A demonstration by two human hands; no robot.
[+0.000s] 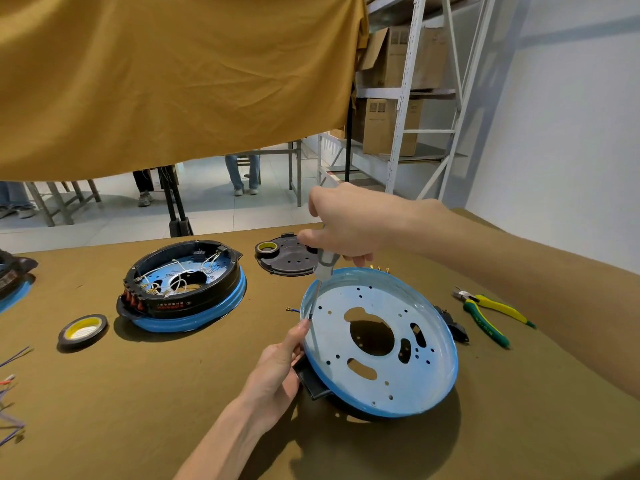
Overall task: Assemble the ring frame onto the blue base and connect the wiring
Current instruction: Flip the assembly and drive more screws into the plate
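A blue base [391,382], a shallow round pan with several holes and cut-outs, lies tilted on the brown cloth in front of me. My left hand [277,372] holds its left rim, the index finger raised beside the tip of a screwdriver [320,278]. My right hand [343,226] grips the screwdriver's clear handle from above, shaft pointing down at the base's left edge. A black part [311,379] sticks out under the base by my left hand. To the left sits a finished unit [187,289]: black ring frame on a blue base, with white wiring inside.
Two rolls of black tape [82,330] [266,249], a black round plate [294,259], yellow-green pliers [485,310], a black plug [455,325] and small brass terminals [379,268] lie around. Loose wires [14,379] lie at the left edge. Hanging cloth and shelving stand behind.
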